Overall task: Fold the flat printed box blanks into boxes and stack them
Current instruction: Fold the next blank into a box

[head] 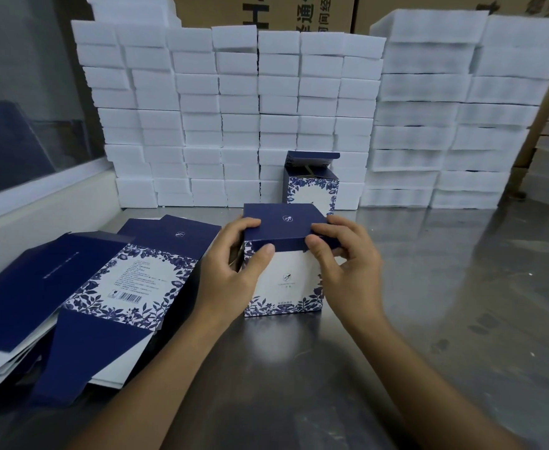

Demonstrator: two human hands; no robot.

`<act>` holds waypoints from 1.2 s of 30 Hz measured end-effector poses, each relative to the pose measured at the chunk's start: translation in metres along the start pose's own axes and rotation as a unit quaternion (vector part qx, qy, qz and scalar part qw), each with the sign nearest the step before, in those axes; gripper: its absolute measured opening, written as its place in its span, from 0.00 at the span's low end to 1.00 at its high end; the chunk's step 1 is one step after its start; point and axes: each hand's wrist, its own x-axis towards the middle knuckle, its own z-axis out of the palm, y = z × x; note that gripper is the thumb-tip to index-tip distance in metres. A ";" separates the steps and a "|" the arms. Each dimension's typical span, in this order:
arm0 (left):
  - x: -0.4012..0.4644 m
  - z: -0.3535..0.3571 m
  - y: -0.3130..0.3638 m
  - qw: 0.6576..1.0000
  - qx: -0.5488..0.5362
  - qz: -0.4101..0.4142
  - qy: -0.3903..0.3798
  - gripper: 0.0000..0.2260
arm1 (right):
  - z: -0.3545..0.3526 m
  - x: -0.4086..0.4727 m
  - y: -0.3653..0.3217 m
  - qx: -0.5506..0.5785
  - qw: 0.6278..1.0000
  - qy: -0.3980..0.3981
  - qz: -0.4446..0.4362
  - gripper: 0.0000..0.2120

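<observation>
Surroundings: a wall of white rectangular foam blocks (234, 125) stacked in many columns runs across the back of the brushed steel table (445, 287); too many to count. Taller, wider stacks of the same white foam (445, 108) stand at the right rear. Brown corrugated cartons with black lettering (266, 11) show above the foam. A glass pane in a pale frame (23, 108) borders the table on the left.

Count of printed boxes: two erected. One blue-and-white floral printed box with its navy lid flap raised (312, 183) stands upright against the foam wall, directly behind the working position. The second, a floral printed box with a navy top (282, 254), stands upright on the table at centre, near the person.

Flat printed box blanks (88, 287): a fanned pile at the left, just beside the held box; exact number cannot be told, since the sheets overlap.

Hands: two. The left hand (234, 264) grips the box's left side, thumb pressed on the front face under the navy top edge, fingers curled over the lid. The right hand (344, 264) pinches the lid's front right corner, fingers curled.
</observation>
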 end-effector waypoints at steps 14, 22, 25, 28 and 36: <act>-0.007 0.018 0.006 0.992 0.085 0.048 0.079 0.13 | 0.011 -0.016 0.001 -0.166 0.986 -0.030 0.020 0.38; -0.014 0.030 0.006 0.993 -0.037 -0.052 -0.101 0.24 | 0.005 -0.011 0.010 -0.230 0.970 0.006 0.075 0.44; -0.015 0.036 0.001 0.984 -0.054 -0.057 -0.157 0.27 | 0.005 -0.009 0.015 -0.225 0.969 0.018 0.104 0.44; -0.017 0.037 -0.009 0.984 0.002 -0.060 -0.169 0.27 | 0.005 -0.005 0.019 -0.230 0.967 0.028 0.106 0.46; 0.009 0.009 -0.054 0.894 0.415 -0.077 -0.148 0.12 | -0.012 0.003 0.046 -0.271 0.951 0.055 0.136 0.53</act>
